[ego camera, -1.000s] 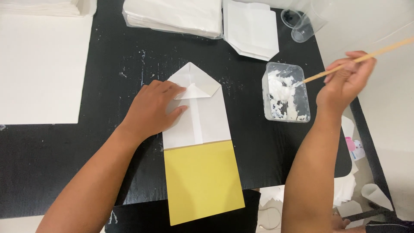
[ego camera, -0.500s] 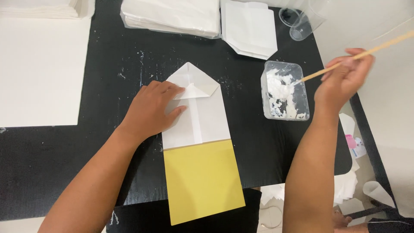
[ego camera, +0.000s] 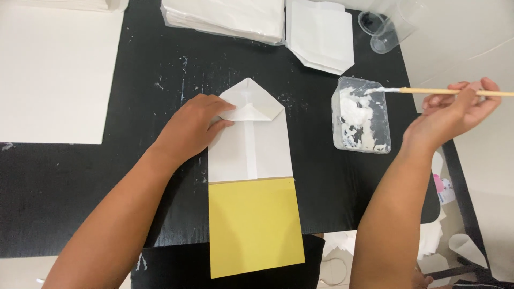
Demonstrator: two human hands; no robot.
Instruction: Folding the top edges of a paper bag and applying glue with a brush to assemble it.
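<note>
A folded white paper bag (ego camera: pixel 251 144) with a pointed top lies on the black table (ego camera: pixel 107 176), its lower end overlapping a yellow sheet (ego camera: pixel 254 227). My left hand (ego camera: pixel 193 128) presses flat on the bag's left side near the folded flap. My right hand (ego camera: pixel 455 109) grips a thin wooden brush (ego camera: pixel 428 91) held level, its white-coated tip over the rim of a clear plastic tub of white paste (ego camera: pixel 361 115).
A stack of white paper bags (ego camera: pixel 225 18) and another folded bag (ego camera: pixel 321 35) lie at the far edge, beside clear plastic cups (ego camera: pixel 383 27). A large white sheet (ego camera: pixel 53 75) covers the left. Paper scraps (ego camera: pixel 460 246) lie beyond the table's right edge.
My right hand has tipped the brush from a slant to level and lifted its tip from inside the tub to the rim. The left hand stays on the bag.
</note>
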